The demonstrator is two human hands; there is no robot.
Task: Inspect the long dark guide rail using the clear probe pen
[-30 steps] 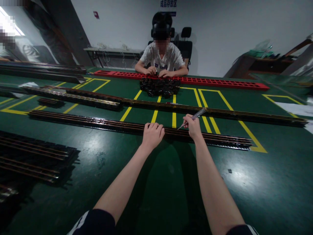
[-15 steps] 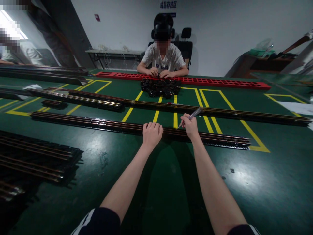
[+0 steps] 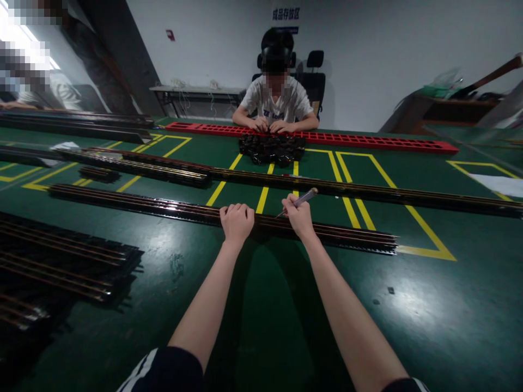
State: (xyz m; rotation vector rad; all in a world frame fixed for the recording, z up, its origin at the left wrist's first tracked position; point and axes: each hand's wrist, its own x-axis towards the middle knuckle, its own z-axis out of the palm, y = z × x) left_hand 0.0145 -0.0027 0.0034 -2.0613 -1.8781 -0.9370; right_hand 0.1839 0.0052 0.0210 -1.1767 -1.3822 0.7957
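A long black rail (image 3: 188, 209) with copper-coloured strips along its top lies across the table before me. My left hand (image 3: 237, 222) is closed over the rail near its middle, knuckles up. To the right of it, my right hand (image 3: 299, 216) grips a slim screwdriver (image 3: 305, 196) with a greyish handle. Its handle points up and right, and the thin tip slants down to the rail between my hands. I cannot tell whether the tip touches it. Behind this rail runs a second long dark rail (image 3: 359, 189).
Dark strips with copper lines are stacked at the left (image 3: 61, 261). Across the green table (image 3: 196, 337) a person sits behind a red slotted bar (image 3: 379, 141) and a pile of black parts (image 3: 272, 149). Further dark profiles (image 3: 73, 121) lie at the back left. Yellow lines mark the tabletop.
Both my hands have shifted left, still on the rail and the screwdriver. The rail has slid left too, its right end drawing back from the yellow corner line. The view has turned slightly.
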